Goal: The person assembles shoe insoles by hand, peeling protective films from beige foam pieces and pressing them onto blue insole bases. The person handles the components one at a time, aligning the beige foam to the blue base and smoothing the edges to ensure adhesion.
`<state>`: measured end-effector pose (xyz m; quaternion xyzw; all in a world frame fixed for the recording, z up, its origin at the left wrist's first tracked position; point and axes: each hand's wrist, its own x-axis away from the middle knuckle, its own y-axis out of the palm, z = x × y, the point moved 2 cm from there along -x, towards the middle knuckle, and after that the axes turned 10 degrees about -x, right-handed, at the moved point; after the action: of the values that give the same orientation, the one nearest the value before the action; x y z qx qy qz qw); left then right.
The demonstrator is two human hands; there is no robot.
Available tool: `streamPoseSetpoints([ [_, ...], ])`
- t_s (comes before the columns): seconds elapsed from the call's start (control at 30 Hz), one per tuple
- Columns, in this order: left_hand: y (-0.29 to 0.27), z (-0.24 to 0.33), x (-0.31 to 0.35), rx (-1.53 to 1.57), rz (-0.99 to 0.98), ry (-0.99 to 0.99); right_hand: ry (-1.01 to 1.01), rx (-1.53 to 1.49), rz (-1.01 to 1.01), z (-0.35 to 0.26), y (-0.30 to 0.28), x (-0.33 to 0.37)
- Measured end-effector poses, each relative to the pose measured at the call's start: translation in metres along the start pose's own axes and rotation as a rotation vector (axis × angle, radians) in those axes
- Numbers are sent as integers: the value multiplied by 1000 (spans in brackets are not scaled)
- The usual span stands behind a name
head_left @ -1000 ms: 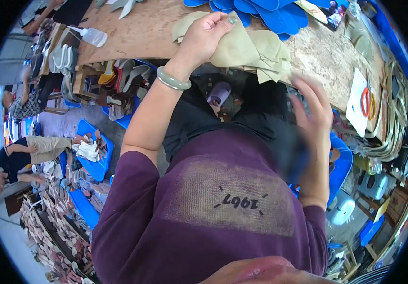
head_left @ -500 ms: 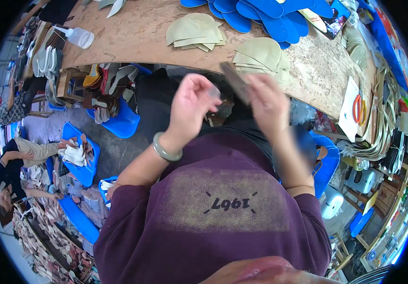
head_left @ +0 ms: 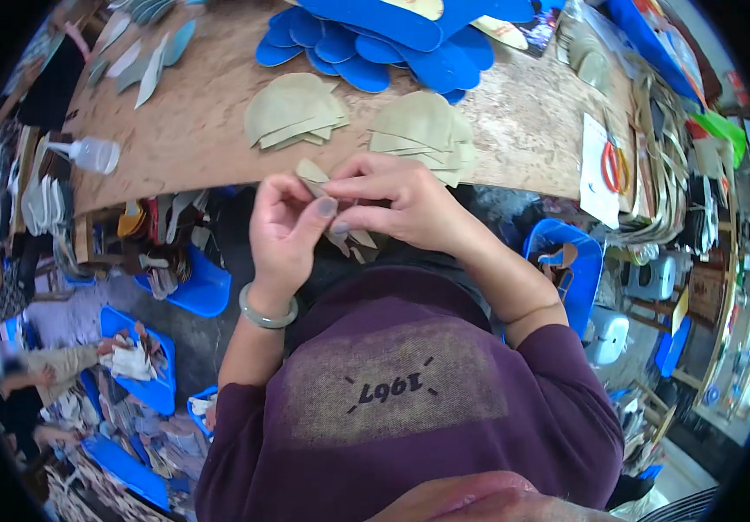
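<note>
My left hand (head_left: 281,230), with a pale bangle at its wrist, pinches a thin beige piece of sheet material (head_left: 310,172) in front of my body, by the table's near edge. My right hand (head_left: 396,200) meets it there, fingertips closed on the same piece. Fingers cover most of it, so its full shape is hidden. More pale edges show under the hands; I cannot tell if they belong to it. Just beyond lie two fanned stacks of half-round beige pieces, a left stack (head_left: 292,109) and a right stack (head_left: 420,126).
Blue insole-shaped pieces (head_left: 375,48) pile up at the table's far side. Orange-handled scissors (head_left: 612,165) rest on white paper at the right. A squeeze bottle (head_left: 94,155) lies at the left. Blue bins (head_left: 566,270) stand below, and a person sits at far left.
My hands were apart; now they have come together on the beige piece. The dark-looking flat piece was in my right hand alone. The view has shifted, so the table things appear further left.
</note>
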<state>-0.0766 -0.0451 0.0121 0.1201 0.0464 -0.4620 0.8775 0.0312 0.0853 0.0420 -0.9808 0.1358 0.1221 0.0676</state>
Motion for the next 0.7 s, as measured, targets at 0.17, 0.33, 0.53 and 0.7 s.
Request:
streamPoseSetpoints([
  [0.17, -14, -2, -8, 54, 20, 31, 167, -285, 12, 13, 0, -18],
  [0.33, -23, -5, -14, -6, 49, 80, 166, -407, 2, 25, 5, -33],
  [0.53, -31, -8, -13, -254, 132, 102, -61, -29, 140, 15, 19, -32],
  [0.7, -38, -12, -15, -364, 296, 115, -297, 250, 353, 20, 16, -40],
])
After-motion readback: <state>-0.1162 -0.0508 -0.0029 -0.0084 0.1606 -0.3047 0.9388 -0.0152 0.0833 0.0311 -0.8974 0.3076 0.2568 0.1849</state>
